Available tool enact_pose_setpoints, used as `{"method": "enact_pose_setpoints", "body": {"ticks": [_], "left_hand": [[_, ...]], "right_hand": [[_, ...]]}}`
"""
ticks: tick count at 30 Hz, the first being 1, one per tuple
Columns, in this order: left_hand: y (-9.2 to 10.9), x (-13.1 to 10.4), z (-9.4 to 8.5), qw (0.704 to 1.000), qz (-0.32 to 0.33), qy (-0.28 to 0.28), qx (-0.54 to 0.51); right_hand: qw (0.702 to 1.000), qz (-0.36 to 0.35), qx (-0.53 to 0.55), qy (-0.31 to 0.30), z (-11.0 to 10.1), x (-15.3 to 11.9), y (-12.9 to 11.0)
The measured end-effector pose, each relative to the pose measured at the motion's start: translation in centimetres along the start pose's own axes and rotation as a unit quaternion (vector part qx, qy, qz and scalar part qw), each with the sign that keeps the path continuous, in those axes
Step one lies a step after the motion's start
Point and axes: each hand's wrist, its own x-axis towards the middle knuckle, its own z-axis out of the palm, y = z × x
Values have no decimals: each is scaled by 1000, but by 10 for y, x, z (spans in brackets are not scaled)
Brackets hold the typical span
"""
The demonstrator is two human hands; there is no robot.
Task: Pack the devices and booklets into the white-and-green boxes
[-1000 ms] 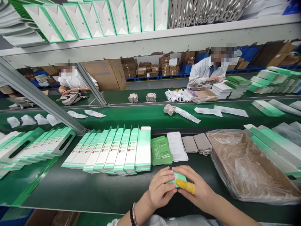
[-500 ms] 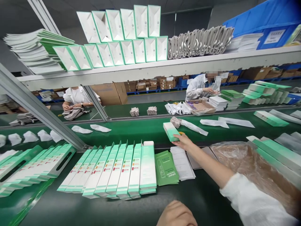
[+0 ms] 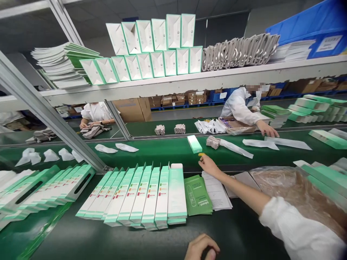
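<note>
A white and green box (image 3: 194, 144) lies on the green conveyor belt. Just short of its near end is my right hand (image 3: 209, 166), apart from the box and holding nothing. Its index finger, capped in yellow, stretches out while the others bend. My left hand (image 3: 202, 247) hovers low over the dark worktop at the bottom edge, fingers loosely curled, thumb apart, nothing in it. Green leaflets (image 3: 197, 196) and white folded sheets (image 3: 217, 193) lie below my right forearm. Left of them leans a row of white and green boxes (image 3: 143, 196).
Beyond the box sit a grey bundle (image 3: 213, 142) and white sleeves (image 3: 260, 143) on the belt. A co-worker's hand (image 3: 267, 129) reaches to those sleeves. A plastic-lined carton (image 3: 287, 184) stands right. Overhead runs a shelf (image 3: 173, 86) with stacked boxes and a blue bin (image 3: 306, 32).
My right hand has let go of the box on the belt and drawn back slightly. My left hand's fingers have loosened. The co-worker's arm now reaches across to the belt. The view has shifted.
</note>
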Motion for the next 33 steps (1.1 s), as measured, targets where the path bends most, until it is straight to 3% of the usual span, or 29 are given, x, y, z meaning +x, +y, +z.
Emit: {"method": "enact_pose_setpoints", "body": {"ticks": [3, 5, 8, 11, 15, 17, 19, 22, 24, 26, 28, 30, 33], "left_hand": [[-2, 1, 3, 984, -113, 9, -140], [-2, 1, 5, 942, -194, 26, -274], [4, 0, 5, 863, -276, 32, -422], [12, 0, 4, 832, -268, 29, -485], [20, 5, 8, 775, -217, 34, -593], [25, 8, 11, 741, -209, 27, -638], [31, 9, 14, 725, -195, 11, -661], [38, 8, 16, 729, -146, -16, -669], [41, 8, 16, 737, -126, -28, -663], [42, 8, 17, 755, -126, -37, -643], [42, 7, 19, 788, -133, -50, -599], [44, 5, 20, 825, -134, -76, -543], [55, 3, 18, 877, -130, -124, -447]], "right_hand": [[986, -137, -67, -71, 7, -70, 9], [965, -209, -127, -99, 15, -110, 18], [917, -297, -250, -89, 21, -150, 35], [893, -344, -286, -50, 17, -174, 43], [867, -429, -252, -3, 2, -209, 25], [871, -447, -204, -17, -9, -225, 11], [885, -444, -140, -23, -23, -233, 0], [918, -393, -52, 35, -49, -234, -5], [922, -375, -38, 88, -61, -232, -5], [911, -383, -49, 141, -63, -227, -2], [900, -394, -54, 180, -51, -218, 3], [909, -380, -53, 164, -30, -204, 12], [948, -312, -59, 6, 6, -180, 28]]}}
